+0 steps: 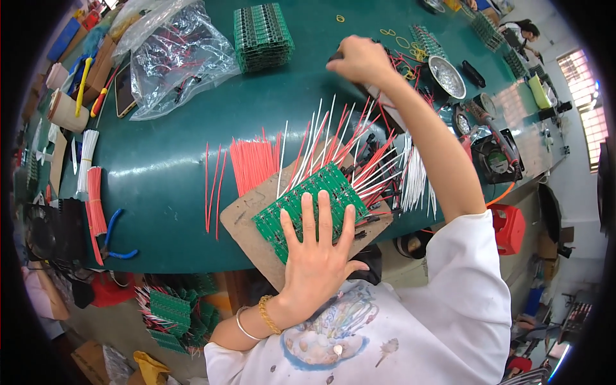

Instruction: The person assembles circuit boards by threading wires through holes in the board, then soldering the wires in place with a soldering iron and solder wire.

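My left hand, wearing a bracelet and a bangle, lies flat with fingers spread on a green circuit board panel. The panel rests on a brown board. Red and white wires fan out from the panel's far edge, some with black ends at the right. Farther off, my right hand is closed in a fist above the table; a dark bit shows at its fingers, too hidden to name. Below that hand are red wires with black connectors.
Loose red wires and white wires flank the board. Stacked circuit boards and a plastic bag stand at the back. To the right are a metal bowl and a fan; blue-handled pliers lie left.
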A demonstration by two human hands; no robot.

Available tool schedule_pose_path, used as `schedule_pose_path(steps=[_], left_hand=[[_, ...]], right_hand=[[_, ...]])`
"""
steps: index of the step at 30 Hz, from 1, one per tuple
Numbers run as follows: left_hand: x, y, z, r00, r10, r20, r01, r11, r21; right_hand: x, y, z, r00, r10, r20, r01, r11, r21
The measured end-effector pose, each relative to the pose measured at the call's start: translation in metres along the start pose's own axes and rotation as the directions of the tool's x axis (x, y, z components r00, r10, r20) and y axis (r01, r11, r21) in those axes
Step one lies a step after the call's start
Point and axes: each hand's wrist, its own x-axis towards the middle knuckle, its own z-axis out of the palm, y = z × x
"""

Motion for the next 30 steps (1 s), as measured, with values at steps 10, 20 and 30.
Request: schedule_pose_path(steps=[10,20,30], left_hand=[[-0.002,-0.001,0.001,0.999,-0.002,-0.035,0.001,0.999,-0.042],[0.0,-0.001,0.002,1.0,-0.01,-0.005,0.01,1.0,-0.021],[0.001,-0.002,-0.002,0.998,-0.049,-0.05,0.047,0.997,-0.054]], right_hand=[[-0.094,0.031,-0.055,0.863,-0.49,-0.122,0.489,0.75,0.445],[-0.165,-0.005,-0.04,0.722,-0.691,0.004,0.653,0.685,0.324],[-0.206,-0.018,-0.052,0.852,-0.48,-0.208,0.508,0.854,0.111]])
